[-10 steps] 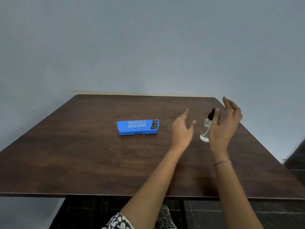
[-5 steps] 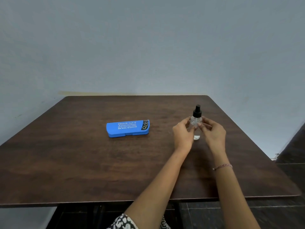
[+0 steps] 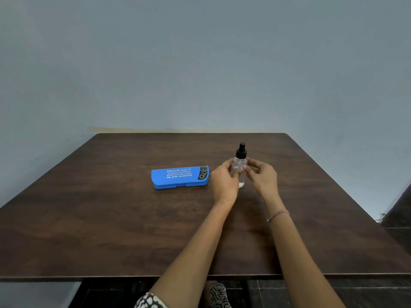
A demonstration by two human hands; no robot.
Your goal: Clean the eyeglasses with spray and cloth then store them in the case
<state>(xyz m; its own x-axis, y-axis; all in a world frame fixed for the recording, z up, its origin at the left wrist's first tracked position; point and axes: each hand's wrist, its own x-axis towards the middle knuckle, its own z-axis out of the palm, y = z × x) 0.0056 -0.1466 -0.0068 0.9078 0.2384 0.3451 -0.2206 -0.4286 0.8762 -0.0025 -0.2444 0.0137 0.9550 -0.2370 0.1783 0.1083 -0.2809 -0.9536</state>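
Note:
A small clear spray bottle (image 3: pixel 240 163) with a black pump top stands upright on the dark wooden table (image 3: pixel 111 218). My left hand (image 3: pixel 223 182) and my right hand (image 3: pixel 262 176) pinch its body from either side with the fingertips. A closed blue eyeglass case (image 3: pixel 180 177) with white lettering lies flat just left of my left hand. No eyeglasses and no cloth are in view.
A plain grey-blue wall rises behind the table's far edge. The table's right edge runs diagonally past my right arm, with dark floor beyond it. A patterned garment shows below the near edge.
Both hands came in from spread open on either side of the bottle and took hold of it with the fingertips. The camera view shifted; the case has not moved.

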